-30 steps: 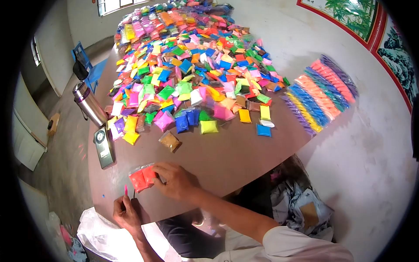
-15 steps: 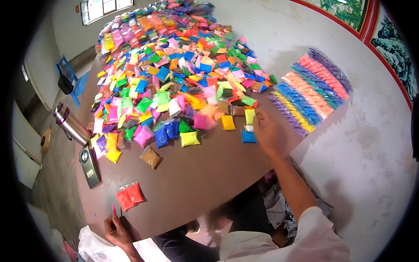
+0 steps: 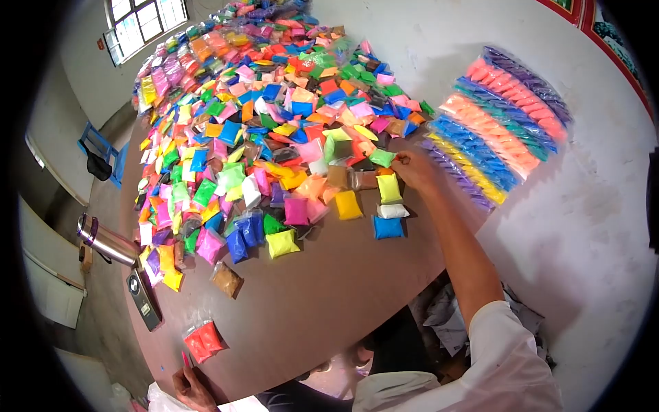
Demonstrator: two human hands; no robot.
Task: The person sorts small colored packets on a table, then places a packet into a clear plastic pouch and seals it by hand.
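Observation:
My right hand (image 3: pixel 413 170) reaches to the right edge of the heap, fingers pinched at the end of a small green packet (image 3: pixel 382 158). Below it, a yellow packet (image 3: pixel 389 188), a white packet (image 3: pixel 393 211) and a blue packet (image 3: pixel 388 227) lie in a column on the table. My left hand (image 3: pixel 195 391), low at the near edge, is closed around a thin pink-tipped tool (image 3: pixel 186 359); most of it is hidden by the fingers. Just above that hand lies a pair of joined red packets (image 3: pixel 204 341).
A large heap of colourful packets (image 3: pixel 274 130) covers the far part of the brown table (image 3: pixel 322 295). Bagged rows of packets (image 3: pixel 491 127) rest against the wall at right. A steel flask (image 3: pixel 106 240) and a black phone-like device (image 3: pixel 143 299) stand at the left edge.
My right hand has moved from the yellow packet up to the green one, uncovering the white packet. My left hand stays by the near edge with the tool. The view has shifted.

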